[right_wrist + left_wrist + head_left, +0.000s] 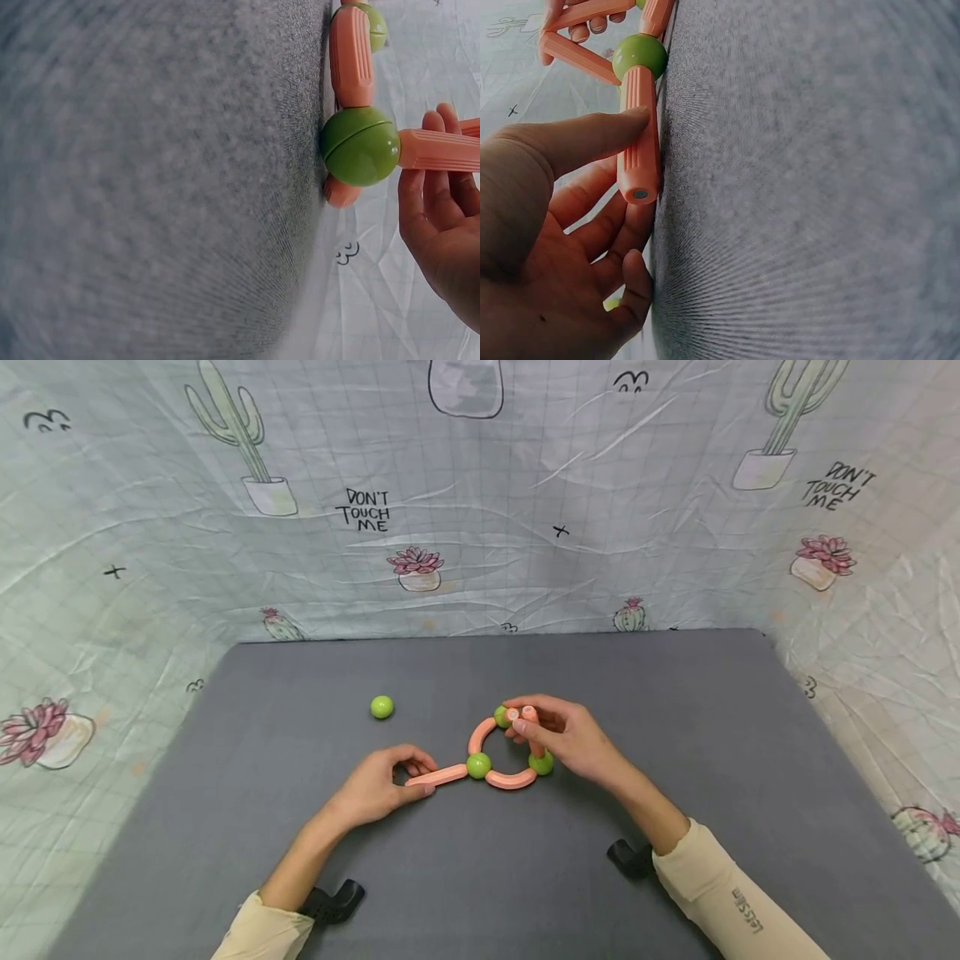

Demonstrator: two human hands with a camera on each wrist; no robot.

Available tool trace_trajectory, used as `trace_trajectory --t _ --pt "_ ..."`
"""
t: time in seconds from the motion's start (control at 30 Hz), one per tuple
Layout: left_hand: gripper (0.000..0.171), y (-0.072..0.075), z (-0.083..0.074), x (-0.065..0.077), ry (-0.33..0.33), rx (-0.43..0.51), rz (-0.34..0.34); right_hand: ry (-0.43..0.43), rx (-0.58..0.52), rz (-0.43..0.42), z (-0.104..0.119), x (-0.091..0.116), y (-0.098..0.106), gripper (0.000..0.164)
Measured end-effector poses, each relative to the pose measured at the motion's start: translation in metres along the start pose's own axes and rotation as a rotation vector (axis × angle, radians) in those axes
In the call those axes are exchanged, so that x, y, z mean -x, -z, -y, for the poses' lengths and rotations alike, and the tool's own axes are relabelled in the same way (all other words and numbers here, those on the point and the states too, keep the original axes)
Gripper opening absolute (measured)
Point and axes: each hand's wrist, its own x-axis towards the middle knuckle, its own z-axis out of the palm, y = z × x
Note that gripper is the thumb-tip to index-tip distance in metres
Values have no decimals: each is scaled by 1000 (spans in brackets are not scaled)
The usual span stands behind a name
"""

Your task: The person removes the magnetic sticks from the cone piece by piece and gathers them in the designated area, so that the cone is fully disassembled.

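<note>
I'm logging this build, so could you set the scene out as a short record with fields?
Left hand: pinches a straight, ridged orange rod that meets a glossy green ball
Right hand: holds two raised, ridged orange rods near their upper ends
Ring: three green balls, that one included, with curved orange rods; partly hidden by the right hand
Loose piece: a smooth, round green ball, apart from the ring
Surface: grey, fabric-textured tabletop
Backdrop: pale, wrinkled printed cloth
</note>
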Motion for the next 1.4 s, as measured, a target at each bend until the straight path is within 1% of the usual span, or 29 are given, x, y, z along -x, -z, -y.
trace_trajectory --t 0.13,0.27,0.43,0.5,0.6,0.77,0.87,1.03,1.17,1.4 --pt "20 0 -1 -2 4 -11 12 -1 -6 -6 1 0 0 40" --pt "19 0 -2 -4 -14 3 6 -8 -18 -6 2 -1 0 40" --pt "20 0 -6 -5 -11 34 -40 -11 -34 -7 1 -1 1 38" --pt "20 -1 -9 -6 7 43 -57 -13 -37 -9 1 0 1 36" --pt "19 -4 -14 -10 6 45 -85 -15 -36 -21 2 1 1 33" --pt "18 -7 -21 -17 7 50 -156 -12 -15 -42 2 1 1 32" --pt "17 -9 -27 -20 -11 53 -200 -14 10 -54 1 0 0 31" --pt "16 -13 -38 -27 -43 85 -250 -29 42 -78 1 1 0 29" --pt "16 -17 -46 -34 -63 124 -273 -38 56 -88 2 2 1 28" --pt "18 -24 -54 -43 -74 190 -272 -40 82 -91 2 2 1 27"
